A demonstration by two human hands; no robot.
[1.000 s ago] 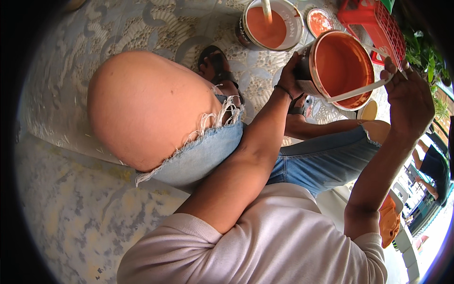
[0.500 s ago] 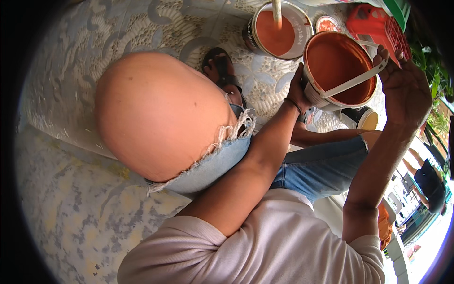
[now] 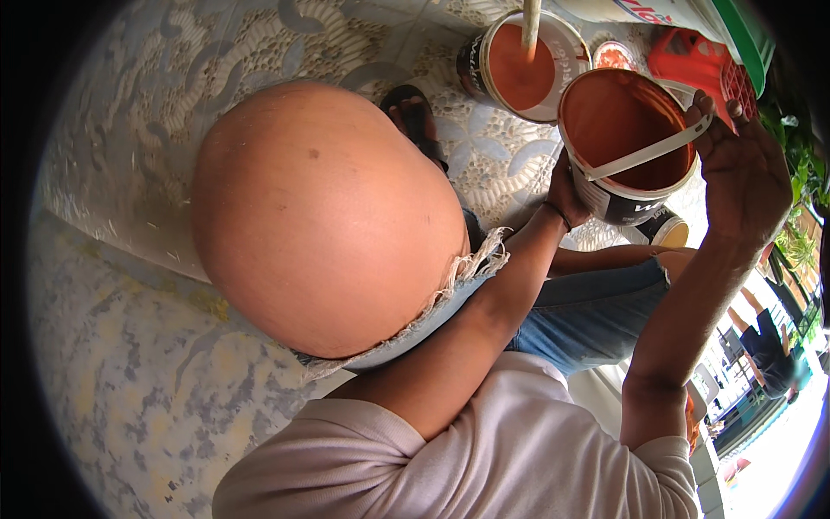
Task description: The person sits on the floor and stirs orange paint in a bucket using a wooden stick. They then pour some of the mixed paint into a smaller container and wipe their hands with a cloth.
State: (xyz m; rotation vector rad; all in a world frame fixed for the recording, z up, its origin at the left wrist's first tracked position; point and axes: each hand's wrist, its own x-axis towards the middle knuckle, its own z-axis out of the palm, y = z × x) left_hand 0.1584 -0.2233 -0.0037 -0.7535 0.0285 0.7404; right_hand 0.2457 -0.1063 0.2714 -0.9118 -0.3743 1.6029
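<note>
My left hand (image 3: pixel 571 195) grips the side of a paint bucket (image 3: pixel 624 121) with dark orange paint inside, tilted toward me. My right hand (image 3: pixel 737 177) has its curled fingers on the bucket's white handle (image 3: pixel 648 149), at the upper right. Just behind, a second bucket (image 3: pixel 517 82) of lighter orange paint stands on the floor with a stick (image 3: pixel 529 33) upright in it. A small paint-smeared lid (image 3: pixel 610 56) lies beside it. A yellow-topped can (image 3: pixel 670 232) is partly hidden below the held bucket.
Patterned tile floor (image 3: pixel 242 52), red plastic crate (image 3: pixel 687 56), green-edged white container (image 3: pixel 674 17) and plants (image 3: pixel 795 147) surround the work. My bare left knee (image 3: pixel 320 208) fills the middle left. Another person (image 3: pixel 761 342) is in the far right background.
The held bucket and my left hand have shifted downward in view and the bucket sits more upright. The standing bucket appears farther right and lower, and more of the green-edged container shows.
</note>
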